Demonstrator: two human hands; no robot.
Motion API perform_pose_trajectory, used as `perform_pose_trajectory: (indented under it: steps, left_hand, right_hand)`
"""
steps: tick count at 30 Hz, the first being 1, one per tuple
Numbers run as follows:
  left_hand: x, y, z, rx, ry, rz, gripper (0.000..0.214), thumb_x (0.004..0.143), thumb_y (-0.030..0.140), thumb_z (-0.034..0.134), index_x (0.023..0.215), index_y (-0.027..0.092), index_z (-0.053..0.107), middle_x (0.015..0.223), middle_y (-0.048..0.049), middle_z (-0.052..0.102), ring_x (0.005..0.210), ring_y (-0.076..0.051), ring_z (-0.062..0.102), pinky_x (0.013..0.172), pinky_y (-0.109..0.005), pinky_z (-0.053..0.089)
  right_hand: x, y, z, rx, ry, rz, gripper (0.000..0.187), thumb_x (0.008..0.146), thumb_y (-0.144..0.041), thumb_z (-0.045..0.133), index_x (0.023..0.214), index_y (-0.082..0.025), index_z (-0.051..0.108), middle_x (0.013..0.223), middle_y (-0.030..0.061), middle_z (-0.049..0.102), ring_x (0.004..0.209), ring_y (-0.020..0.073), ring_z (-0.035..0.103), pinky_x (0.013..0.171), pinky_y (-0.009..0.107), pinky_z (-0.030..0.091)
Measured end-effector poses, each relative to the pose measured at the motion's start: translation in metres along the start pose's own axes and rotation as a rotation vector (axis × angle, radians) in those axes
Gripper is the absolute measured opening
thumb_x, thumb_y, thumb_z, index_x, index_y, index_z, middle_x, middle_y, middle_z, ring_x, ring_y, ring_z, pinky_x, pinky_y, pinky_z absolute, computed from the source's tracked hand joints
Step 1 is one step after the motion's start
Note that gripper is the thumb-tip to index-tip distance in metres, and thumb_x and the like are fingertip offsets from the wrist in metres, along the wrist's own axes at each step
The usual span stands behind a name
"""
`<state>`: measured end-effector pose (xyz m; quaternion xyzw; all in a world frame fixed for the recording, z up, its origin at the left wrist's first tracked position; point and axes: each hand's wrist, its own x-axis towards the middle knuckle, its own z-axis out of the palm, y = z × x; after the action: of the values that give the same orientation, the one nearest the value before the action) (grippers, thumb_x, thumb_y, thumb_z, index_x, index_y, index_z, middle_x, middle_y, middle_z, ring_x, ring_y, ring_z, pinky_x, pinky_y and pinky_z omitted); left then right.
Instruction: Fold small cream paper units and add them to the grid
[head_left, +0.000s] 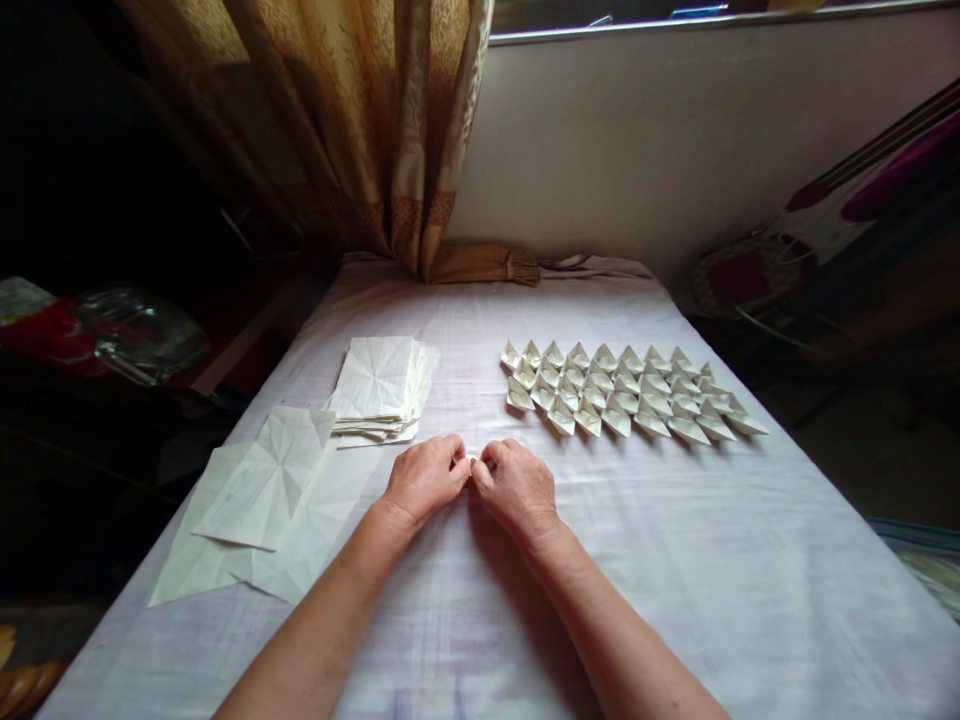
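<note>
My left hand (425,477) and my right hand (516,484) meet knuckle to knuckle on the white tablecloth (675,560). Both are closed, pinching a small piece of white folded paper (472,459) between their fingertips; only a sliver of it shows. A stack of creased white paper squares (380,385) lies just beyond my left hand. Larger creased sheets (262,490) lie spread at the left. Rows of several small folded paper pieces (630,390) sit beyond my right hand.
A patterned golden curtain (360,130) hangs at the table's far edge against a white wall (675,140). A clear glass container (139,330) rests in the dark area left of the table. Dark clutter (825,250) stands at the right.
</note>
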<state>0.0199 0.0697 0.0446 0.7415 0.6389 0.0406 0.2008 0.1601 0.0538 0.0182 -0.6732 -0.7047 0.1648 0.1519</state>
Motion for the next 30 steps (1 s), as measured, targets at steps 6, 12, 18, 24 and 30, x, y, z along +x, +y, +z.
perform_pose_trajectory:
  steps: [6,12,18,24,30]
  left_hand:
    - [-0.005,-0.021,0.006,-0.19,0.001,0.16,0.02,0.084,0.022,0.054,0.102,0.024,0.062,0.098,-0.0003,0.07,0.088,-0.016,0.064,0.08,-0.025,0.047]
    - [-0.004,-0.021,0.009,-0.268,0.039,0.114,0.006,0.083,0.025,0.057,0.088,0.022,0.061,0.085,0.0009,0.068,0.08,-0.017,0.061,0.073,-0.026,0.043]
    - [0.003,-0.022,0.006,-0.292,-0.011,0.099,0.013,0.083,0.029,0.056,0.074,0.02,0.059,0.068,0.0031,0.061,0.067,-0.015,0.055,0.062,-0.024,0.037]
    - [0.001,-0.028,0.005,-0.361,-0.045,0.072,0.016,0.081,0.029,0.056,0.069,0.019,0.056,0.064,0.0047,0.056,0.063,-0.013,0.051,0.058,-0.022,0.035]
    - [-0.002,-0.029,0.012,-0.395,-0.029,0.007,0.012,0.079,0.028,0.055,0.07,0.02,0.055,0.066,0.0047,0.057,0.064,-0.013,0.052,0.059,-0.022,0.037]
  right_hand:
    - [0.003,0.001,0.001,0.0,0.013,0.018,0.013,0.086,-0.028,0.056,0.081,-0.021,0.066,0.082,0.004,0.067,0.071,0.0172,0.059,0.059,0.028,0.028]
    - [0.011,0.005,0.0,0.051,-0.009,0.049,0.013,0.084,-0.029,0.058,0.076,-0.022,0.065,0.077,0.0017,0.067,0.065,0.0156,0.056,0.056,0.027,0.025]
    - [0.017,0.024,-0.006,0.176,-0.076,-0.103,0.023,0.09,-0.031,0.053,0.074,-0.022,0.067,0.074,-0.0001,0.066,0.067,0.0135,0.056,0.058,0.024,0.031]
    - [0.01,0.033,-0.007,0.262,-0.106,-0.198,0.015,0.083,-0.033,0.063,0.076,-0.021,0.066,0.071,-0.0016,0.064,0.061,0.0123,0.054,0.058,0.023,0.034]
    - [0.012,0.021,-0.01,0.186,-0.15,-0.068,0.02,0.085,-0.033,0.061,0.07,-0.022,0.066,0.066,-0.0013,0.064,0.061,0.0138,0.054,0.057,0.025,0.029]
